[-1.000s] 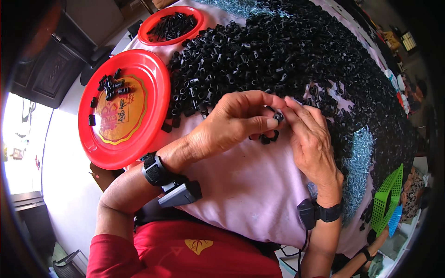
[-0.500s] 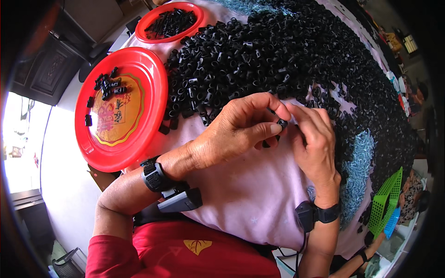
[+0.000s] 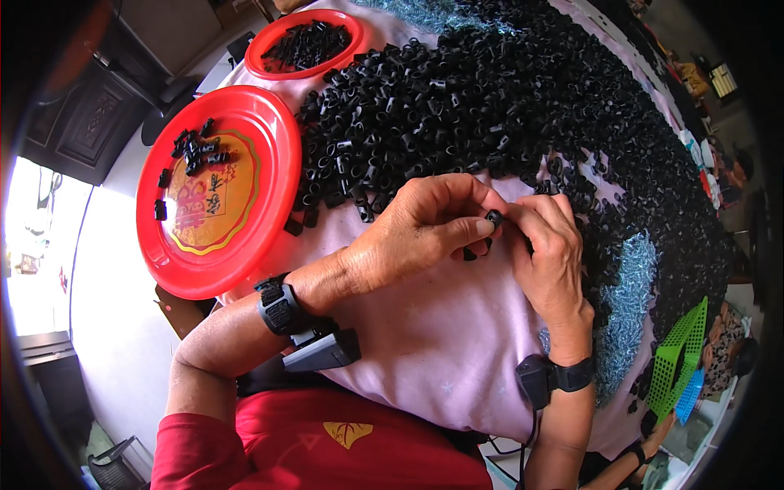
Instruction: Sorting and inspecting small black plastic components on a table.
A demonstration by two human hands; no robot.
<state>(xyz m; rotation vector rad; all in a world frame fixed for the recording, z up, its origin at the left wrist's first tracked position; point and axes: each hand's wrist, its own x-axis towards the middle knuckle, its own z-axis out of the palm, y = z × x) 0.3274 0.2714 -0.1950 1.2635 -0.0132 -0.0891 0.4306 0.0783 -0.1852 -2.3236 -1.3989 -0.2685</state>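
Over the pink cloth, my left hand pinches a small black plastic piece between thumb and forefinger. Another dark bit shows just under that thumb. My right hand is close against it, fingers bent and drawn together at the same piece; whatever its fingertips grip is hidden. Beyond both hands spreads a big heap of black plastic pieces, many of them ring-shaped or tubular. To the left, a red plate with a yellow printed centre carries a small cluster of black pieces.
Farther back, a second red plate holds many thin black parts. A pile of small shiny bluish parts lies right of my right hand. Green basket stands at the right edge, beside another person's arm.
My right hand has turned slightly and shifted a little left, its fingers more bent. The left hand keeps its pinch on the black piece. The whole view has shifted slightly.
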